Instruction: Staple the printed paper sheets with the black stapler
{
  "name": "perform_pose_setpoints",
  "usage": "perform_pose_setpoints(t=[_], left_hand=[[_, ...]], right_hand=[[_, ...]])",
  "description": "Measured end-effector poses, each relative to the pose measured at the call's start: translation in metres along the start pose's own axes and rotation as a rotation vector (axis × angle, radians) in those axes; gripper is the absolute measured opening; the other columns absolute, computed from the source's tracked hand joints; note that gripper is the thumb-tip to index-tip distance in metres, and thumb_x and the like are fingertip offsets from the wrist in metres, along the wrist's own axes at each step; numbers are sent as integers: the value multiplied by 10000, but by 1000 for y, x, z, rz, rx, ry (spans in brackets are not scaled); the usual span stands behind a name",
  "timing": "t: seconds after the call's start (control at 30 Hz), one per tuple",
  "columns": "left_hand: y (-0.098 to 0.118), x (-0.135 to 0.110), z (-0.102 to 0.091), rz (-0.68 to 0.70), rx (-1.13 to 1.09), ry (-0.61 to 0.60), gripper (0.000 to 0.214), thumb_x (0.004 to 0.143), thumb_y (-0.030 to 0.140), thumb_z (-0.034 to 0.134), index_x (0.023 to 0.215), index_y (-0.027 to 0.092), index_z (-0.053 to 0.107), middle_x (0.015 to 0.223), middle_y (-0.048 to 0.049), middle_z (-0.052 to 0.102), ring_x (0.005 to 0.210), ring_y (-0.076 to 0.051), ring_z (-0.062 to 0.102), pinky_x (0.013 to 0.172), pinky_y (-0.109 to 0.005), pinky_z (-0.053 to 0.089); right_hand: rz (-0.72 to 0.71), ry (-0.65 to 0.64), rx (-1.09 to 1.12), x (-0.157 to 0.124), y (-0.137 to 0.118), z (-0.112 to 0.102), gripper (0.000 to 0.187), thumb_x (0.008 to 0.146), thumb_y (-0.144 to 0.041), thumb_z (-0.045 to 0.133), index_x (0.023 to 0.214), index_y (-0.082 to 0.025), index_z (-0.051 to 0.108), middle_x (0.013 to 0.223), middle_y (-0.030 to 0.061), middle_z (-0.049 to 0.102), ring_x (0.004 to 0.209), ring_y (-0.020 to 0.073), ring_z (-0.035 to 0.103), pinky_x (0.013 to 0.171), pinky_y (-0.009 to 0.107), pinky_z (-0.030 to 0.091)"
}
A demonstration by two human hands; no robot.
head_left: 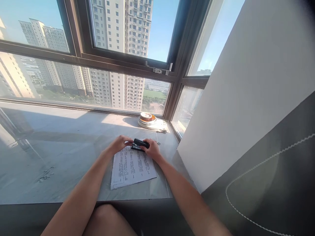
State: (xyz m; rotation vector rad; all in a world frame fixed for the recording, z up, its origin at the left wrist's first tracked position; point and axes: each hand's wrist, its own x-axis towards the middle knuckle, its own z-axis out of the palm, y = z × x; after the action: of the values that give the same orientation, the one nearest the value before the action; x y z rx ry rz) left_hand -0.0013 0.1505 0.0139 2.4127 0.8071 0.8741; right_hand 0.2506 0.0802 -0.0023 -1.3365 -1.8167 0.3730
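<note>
A black stapler sits over the top edge of a printed sheet of paper on the windowsill. My right hand is closed around the stapler's right end. My left hand is at the stapler's other end, its fingers drawn together against the tip. Whatever may be between those fingers is too small to make out. The stapler's top arm and base look parted. The paper lies flat below both hands, its print running down towards me.
A stack of round plates or lids stands by the window corner, with small dark bits in front. Thin scattered pieces lie on the grey sill at left. A white wall bounds the right; a beaded cord hangs nearby.
</note>
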Motion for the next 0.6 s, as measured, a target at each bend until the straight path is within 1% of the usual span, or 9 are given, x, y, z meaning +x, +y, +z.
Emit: perform_pose_setpoints(t=[0.1,0.23,0.33,0.47,0.6], left_hand=[[5,1,-1,12,-22,-16,174,868,331,699,964,267,830,933,-24,810,872,-245,745,818,-322,536],[6,1,-1,5,-4,-39,202,871,305,690,1013,287,833,942,-17,810,872,-235,744,809,-315,533],[5,0,0,-8,8,-23,203,859,300,696,1008,292,834,947,-14,810,880,-233,745,810,-313,537],[4,-1,1,-21,-19,17,158,828,370,739,910,277,837,916,-27,807,860,-234,743,816,-321,551],[7,-3,-1,-11,-64,24,214,822,455,752,866,261,832,918,-46,803,868,-235,747,837,-331,564]], right_hand=[[-13,-4,10,0,0,0,290,797,-317,801,1074,-244,759,987,42,721,905,230,659,869,356,514],[-1,-1,9,0,2,2,305,801,-337,796,1091,-249,755,1006,45,723,932,234,659,877,361,512],[1,-5,25,0,3,2,306,797,-341,794,1084,-246,751,1005,41,722,928,228,658,858,348,513],[2,-12,46,0,2,1,280,793,-346,789,1049,-241,744,990,28,719,913,214,654,846,328,507],[5,-20,53,0,0,-1,262,796,-356,784,1026,-239,739,956,21,711,897,208,645,845,320,498]])
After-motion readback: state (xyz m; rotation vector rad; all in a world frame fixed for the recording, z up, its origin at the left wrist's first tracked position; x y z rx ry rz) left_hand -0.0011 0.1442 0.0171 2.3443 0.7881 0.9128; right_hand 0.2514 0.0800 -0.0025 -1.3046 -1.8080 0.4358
